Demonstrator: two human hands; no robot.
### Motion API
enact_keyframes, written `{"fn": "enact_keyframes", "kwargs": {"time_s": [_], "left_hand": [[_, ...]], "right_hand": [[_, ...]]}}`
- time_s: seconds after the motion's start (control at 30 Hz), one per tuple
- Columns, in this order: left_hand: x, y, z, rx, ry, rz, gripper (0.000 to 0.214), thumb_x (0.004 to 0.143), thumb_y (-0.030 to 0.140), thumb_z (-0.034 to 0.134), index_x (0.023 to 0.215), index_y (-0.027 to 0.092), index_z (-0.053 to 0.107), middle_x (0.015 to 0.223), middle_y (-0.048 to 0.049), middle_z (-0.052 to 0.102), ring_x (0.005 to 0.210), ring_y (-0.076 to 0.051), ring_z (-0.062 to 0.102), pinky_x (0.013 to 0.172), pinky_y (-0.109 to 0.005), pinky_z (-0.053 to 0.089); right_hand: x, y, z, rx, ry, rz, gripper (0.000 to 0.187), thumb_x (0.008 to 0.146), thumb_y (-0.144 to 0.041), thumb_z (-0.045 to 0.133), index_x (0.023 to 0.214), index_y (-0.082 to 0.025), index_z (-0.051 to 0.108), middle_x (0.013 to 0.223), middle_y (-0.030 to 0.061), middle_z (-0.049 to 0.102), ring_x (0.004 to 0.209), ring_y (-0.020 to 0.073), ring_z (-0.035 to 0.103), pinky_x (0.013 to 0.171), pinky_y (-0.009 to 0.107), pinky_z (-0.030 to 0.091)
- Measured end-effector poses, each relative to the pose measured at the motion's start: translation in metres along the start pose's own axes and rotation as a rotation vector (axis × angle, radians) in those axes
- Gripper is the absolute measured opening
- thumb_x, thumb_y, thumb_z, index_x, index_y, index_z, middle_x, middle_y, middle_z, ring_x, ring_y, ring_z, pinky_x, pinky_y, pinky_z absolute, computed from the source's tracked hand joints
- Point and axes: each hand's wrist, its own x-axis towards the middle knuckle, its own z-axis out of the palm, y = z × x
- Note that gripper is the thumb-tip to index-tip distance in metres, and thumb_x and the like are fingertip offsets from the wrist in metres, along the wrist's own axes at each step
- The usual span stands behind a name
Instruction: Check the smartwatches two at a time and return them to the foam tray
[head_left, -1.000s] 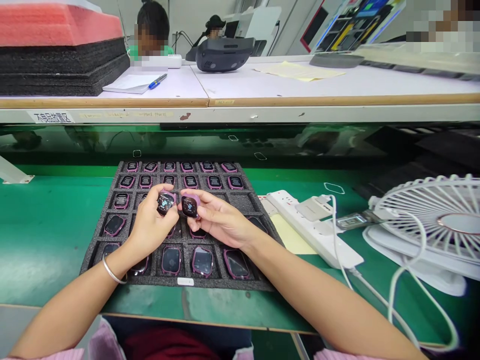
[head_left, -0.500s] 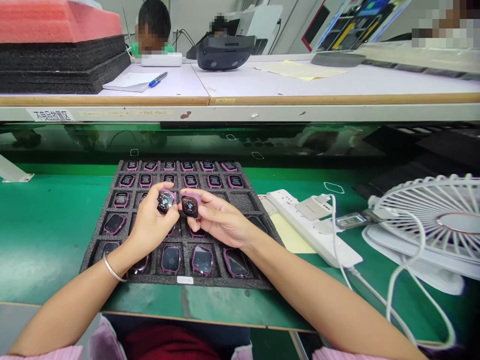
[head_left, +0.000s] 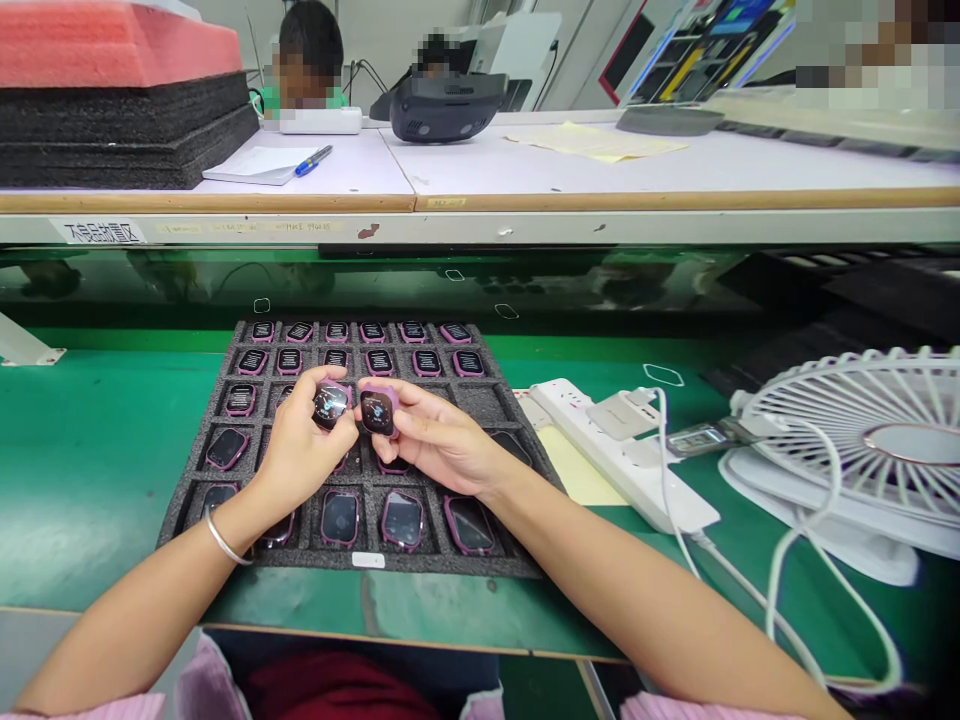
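Little had changed from the earlier frames: the view had slid slightly left, and both hands were kept at almost the same spot above the tray. The left grip (head_left: pixel 300 450) was closed on a left watch (head_left: pixel 331 404), and the right grip (head_left: pixel 442 440) was closed on a right watch (head_left: pixel 376 413), with fingers pinching each pink-framed case at its edges. The two watches were held just apart, faces tilted up and turned slightly toward each other, so that no contact between them could be made out. Both were held low over a black foam tray (head_left: pixel 450 570), which lay on a green table (head_left: pixel 97 470). The tray's pockets were mostly filled with more pink-framed watches (head_left: pixel 401 521) lying face up, while one empty pocket (head_left: pixel 480 405) was seen in the third row, on the right. Part of the tray was hidden by the hands, so the pockets beneath them could not be checked. A bangle (head_left: pixel 222 540) was worn on the left wrist. To the right, a white power strip (head_left: pixel 622 450) lay on a yellow card (head_left: pixel 574 465), with a white fan (head_left: pixel 847 430) beyond it. On a raised shelf (head_left: pixel 225 203), a notebook (head_left: pixel 259 165), a pen (head_left: pixel 313 160) and a headset (head_left: pixel 446 108) were seen, and a co-worker (head_left: pixel 311 45) sat further back.
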Motion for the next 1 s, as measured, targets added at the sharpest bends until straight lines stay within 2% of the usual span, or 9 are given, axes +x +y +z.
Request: {"fn": "enact_keyframes", "kwargs": {"time_s": [1.0], "left_hand": [[-0.0007, 0.0017, -0.0004, 0.054, -0.03, 0.033, 0.037, 0.077, 0.023, 0.059, 0.113, 0.019, 0.056, 0.098, -0.0034, 0.067, 0.083, -0.017, 0.063, 0.08, -0.032, 0.048]], "right_hand": [[0.0008, -0.0003, -0.0013, 0.025, -0.009, 0.027, 0.046, 0.079, -0.031, 0.082, 0.12, -0.021, 0.063, 0.101, 0.005, 0.071, 0.065, 0.0116, 0.061, 0.064, 0.028, 0.048]]}}
